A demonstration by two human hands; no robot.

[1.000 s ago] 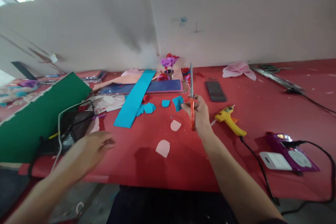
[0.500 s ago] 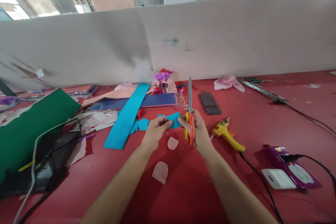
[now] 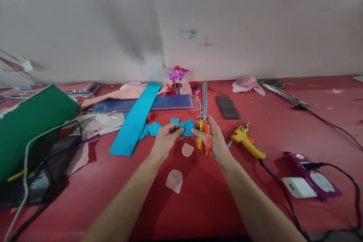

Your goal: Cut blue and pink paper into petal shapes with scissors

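Between my hands is a small blue paper piece [image 3: 187, 127]. My left hand [image 3: 166, 138] pinches its left edge with thumb and fingers. At its right edge, the thumb and fingers of my right hand [image 3: 214, 136] grip the paper. Orange-and-yellow-handled scissors [image 3: 206, 136] also rest in my right hand, blades pointing up and away. Two pale pink petal-shaped pieces [image 3: 174, 180] lie on the red table below. Left of my left hand are cut blue pieces [image 3: 154, 129] and a long blue strip [image 3: 136, 121].
A yellow glue gun [image 3: 246, 141], a dark phone [image 3: 227, 106] and a purple power socket [image 3: 314, 177] lie to the right. Paper flowers [image 3: 177, 75] stand at the back. Green paper [image 3: 36, 128] and a black bag [image 3: 42, 174] are at left. Cables cross both sides.
The camera view has tilted down slightly, so the wall and table appear higher. Both hands still hold the small blue piece, which has turned slightly and looks more wrinkled.
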